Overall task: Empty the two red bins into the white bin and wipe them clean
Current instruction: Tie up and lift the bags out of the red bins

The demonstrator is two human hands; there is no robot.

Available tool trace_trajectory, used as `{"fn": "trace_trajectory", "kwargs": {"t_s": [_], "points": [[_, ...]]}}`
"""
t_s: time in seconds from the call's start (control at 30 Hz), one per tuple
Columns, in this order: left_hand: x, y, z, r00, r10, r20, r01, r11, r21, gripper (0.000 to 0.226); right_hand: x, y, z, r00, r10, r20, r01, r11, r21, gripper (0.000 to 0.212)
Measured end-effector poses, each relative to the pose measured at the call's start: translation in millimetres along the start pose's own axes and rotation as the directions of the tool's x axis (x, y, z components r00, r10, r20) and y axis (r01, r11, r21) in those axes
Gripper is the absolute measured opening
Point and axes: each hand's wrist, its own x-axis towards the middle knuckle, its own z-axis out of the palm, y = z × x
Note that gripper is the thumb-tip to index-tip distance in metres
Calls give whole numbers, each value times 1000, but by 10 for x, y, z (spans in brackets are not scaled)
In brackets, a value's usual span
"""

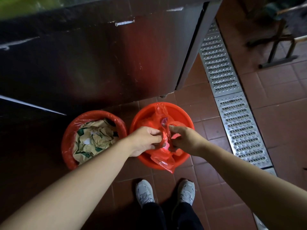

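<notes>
**Liner being gathered, emptying not yet done**

Both hands work over the right-hand round red plastic bin (pixel 179 112) on the brown tiled floor (pixel 282 123). The left hand (pixel 146 140) and right hand (pixel 184 140) each pinch the thin red plastic liner bag (pixel 163 156), bunching its mouth together. The left-hand red lined bin (pixel 69 143), just beside it, is full of crumpled brown paper (pixel 93 140). No white bin is in view; emptying and wiping both appear to remain.
</notes>
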Motion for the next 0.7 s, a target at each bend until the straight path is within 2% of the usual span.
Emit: {"fn": "trace_trajectory", "kwargs": {"t_s": [0.17,0.3,0.33,0.4,0.47,0.53,0.63,0.7], "points": [[-22,-47,-24,998,-28,56,29,999,-28,9,64,2,67,990,13,140,-11,1000,-12,54],[4,-58,-36,997,-29,68,32,999,-37,9,166,-15,77,989,19,147,-20,1000,0,46],[12,-67,-42,998,-28,62,30,999,-36,10,198,-8,83,990,32,138,-28,999,-35,40],[29,-105,-50,999,-20,27,21,999,-33,4,260,27,80,996,7,87,13,973,-228,23],[57,-151,-71,998,-14,-64,13,1000,-5,7,287,84,71,995,-100,19,98,891,-444,17],[100,-199,-126,976,1,-218,19,996,88,14,259,168,40,985,-171,-27,133,845,-518,19],[164,-261,-300,862,101,-496,83,938,336,23,126,368,-87,991,-121,-58,63,806,-589,17],[179,-278,-453,769,182,-613,169,867,470,22,-17,532,-207,996,-46,-70,-10,761,-649,21]]}}
